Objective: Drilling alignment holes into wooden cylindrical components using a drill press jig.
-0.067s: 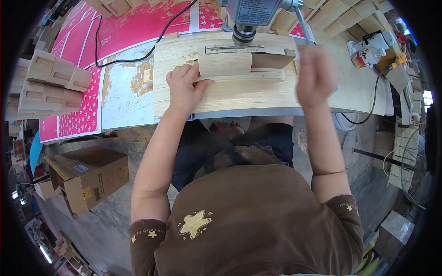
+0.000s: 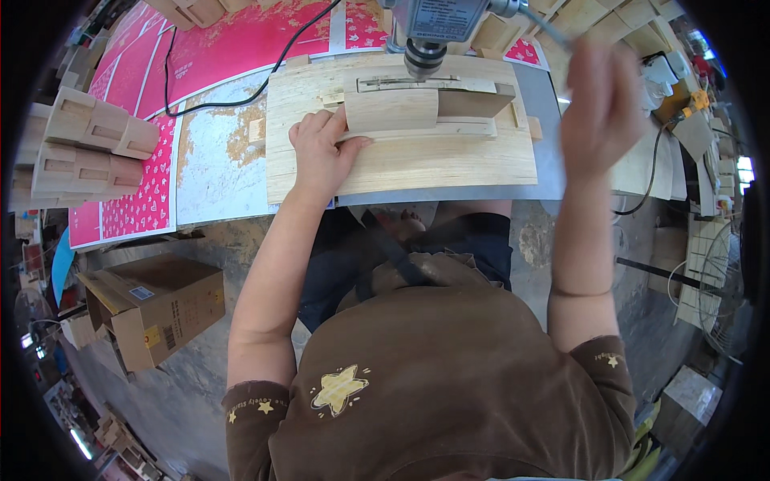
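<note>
A pale wooden block (image 2: 393, 112) with a slot along its top lies in a wooden jig on a flat board (image 2: 449, 170). My left hand (image 2: 321, 152) grips the block's left end, thumb stretched along the front strip of the jig. Just above the block's far side hangs the chuck (image 2: 425, 59) of a drill press (image 2: 443, 20); whether a bit touches the wood is hidden. My right hand (image 2: 600, 112), smeared by motion, is closed around the end of the press's metal lever (image 2: 547, 27), out to the right.
Shaped wooden blocks (image 2: 96, 148) stand stacked at the left, with more wooden pieces (image 2: 597, 40) at the back right. A black cable (image 2: 233, 105) crosses the pink sheet (image 2: 241, 48). A cardboard box (image 2: 156, 313) sits on the floor at left. White containers (image 2: 659, 76) stand far right.
My right hand has swung to the right and slightly farther away with the lever. The chuck appears a little higher in the picture. My left hand and the block stay where they were.
</note>
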### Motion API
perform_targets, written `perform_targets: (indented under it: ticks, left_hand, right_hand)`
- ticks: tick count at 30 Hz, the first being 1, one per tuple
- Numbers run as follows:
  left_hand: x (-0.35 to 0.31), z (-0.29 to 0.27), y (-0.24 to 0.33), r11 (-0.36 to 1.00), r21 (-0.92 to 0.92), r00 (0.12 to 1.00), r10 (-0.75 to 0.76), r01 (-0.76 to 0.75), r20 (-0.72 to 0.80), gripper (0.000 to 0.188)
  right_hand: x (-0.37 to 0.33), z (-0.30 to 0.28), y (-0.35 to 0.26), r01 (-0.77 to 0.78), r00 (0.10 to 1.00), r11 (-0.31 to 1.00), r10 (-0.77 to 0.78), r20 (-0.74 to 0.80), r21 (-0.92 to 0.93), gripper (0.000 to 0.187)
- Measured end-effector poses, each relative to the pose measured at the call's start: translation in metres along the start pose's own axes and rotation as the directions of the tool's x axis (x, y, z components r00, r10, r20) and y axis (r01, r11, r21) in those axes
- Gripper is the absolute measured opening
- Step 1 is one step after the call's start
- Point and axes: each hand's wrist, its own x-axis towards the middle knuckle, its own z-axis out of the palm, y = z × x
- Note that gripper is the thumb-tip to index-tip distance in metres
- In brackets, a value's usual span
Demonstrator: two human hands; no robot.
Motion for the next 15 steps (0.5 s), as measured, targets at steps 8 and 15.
perform_targets:
  ticks: [8, 15]
  left_hand:
    - [0.008, 0.025, 0.033, 0.998, -0.003, 0.997, -0.063, 0.063, -0.053, 0.053]
    - [0.008, 0.023, 0.033, 0.997, -0.021, 0.997, -0.071, 0.070, -0.024, 0.053]
  right_hand:
    - [0.110, 0.029, 0.021, -0.301, 0.947, 0.954, 0.298, 0.123, 0.003, 0.036]
    - [0.038, -0.019, -0.013, -0.195, 0.966, 0.978, 0.205, 0.160, -0.075, 0.027]
